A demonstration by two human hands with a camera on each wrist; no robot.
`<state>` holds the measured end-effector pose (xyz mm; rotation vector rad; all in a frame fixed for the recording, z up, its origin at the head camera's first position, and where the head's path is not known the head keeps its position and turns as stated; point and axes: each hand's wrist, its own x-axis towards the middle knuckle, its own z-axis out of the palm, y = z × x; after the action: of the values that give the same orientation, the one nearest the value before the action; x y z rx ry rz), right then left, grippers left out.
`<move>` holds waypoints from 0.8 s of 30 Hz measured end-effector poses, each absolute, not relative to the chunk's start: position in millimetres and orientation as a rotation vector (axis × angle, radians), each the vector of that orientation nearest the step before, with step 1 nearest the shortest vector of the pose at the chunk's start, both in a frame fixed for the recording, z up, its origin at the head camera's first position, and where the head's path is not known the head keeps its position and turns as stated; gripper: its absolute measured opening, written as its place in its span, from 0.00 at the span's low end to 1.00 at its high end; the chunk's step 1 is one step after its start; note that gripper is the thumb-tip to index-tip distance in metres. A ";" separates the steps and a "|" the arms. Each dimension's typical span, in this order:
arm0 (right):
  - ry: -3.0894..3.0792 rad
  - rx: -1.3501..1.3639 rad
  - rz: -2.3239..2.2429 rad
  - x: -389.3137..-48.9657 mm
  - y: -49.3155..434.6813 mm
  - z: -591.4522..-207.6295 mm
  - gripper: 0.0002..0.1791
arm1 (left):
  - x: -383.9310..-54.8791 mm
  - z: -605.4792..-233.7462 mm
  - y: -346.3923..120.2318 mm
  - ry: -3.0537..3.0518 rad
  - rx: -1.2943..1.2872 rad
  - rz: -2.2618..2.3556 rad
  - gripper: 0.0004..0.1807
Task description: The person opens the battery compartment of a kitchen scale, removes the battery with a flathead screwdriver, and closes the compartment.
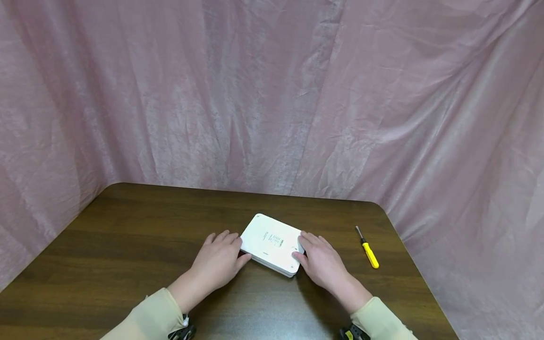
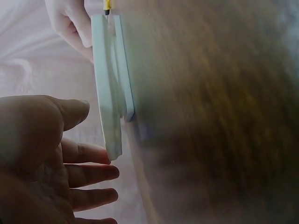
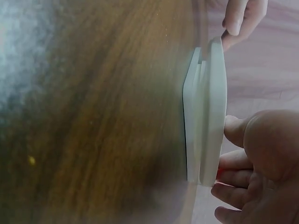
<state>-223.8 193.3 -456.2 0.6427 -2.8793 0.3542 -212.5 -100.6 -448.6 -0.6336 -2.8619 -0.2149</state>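
Observation:
A white kitchen scale [image 1: 272, 243] lies upside down near the middle of the table, its printed label upward. The wrist views show the scale's body [image 3: 216, 112] above a thinner plate [image 3: 190, 121], with a gap between them. My left hand [image 1: 218, 262] is at its left corner, fingers fairly straight; in the left wrist view the index fingertip meets the corner and the thumb sits beside it. My right hand [image 1: 323, 262] grips the right end, thumb on the upper face and fingers at the edge.
A screwdriver [image 1: 369, 252] with a yellow handle lies on the brown wooden table [image 1: 148, 226] to the right of my right hand. Pink curtains [image 1: 263, 94] hang behind and beside the table. The table's right edge runs past the screwdriver.

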 end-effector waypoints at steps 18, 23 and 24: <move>-2.965 0.733 0.355 -237.0 198.5 -456.7 0.28 | -194.5 -445.3 -101.8 -2.823 -0.714 -0.167 0.26; -2.984 0.767 0.377 -240.1 199.7 -453.9 0.29 | -189.2 -443.4 -103.0 -2.805 -0.728 -0.174 0.24; -2.989 0.771 0.387 -240.7 200.0 -453.3 0.29 | -188.4 -443.1 -103.1 -2.803 -0.730 -0.178 0.23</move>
<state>-240.7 200.0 -453.3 0.7714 -2.9894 0.3874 -188.4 -103.1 -443.1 -0.7299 -2.8028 -0.1780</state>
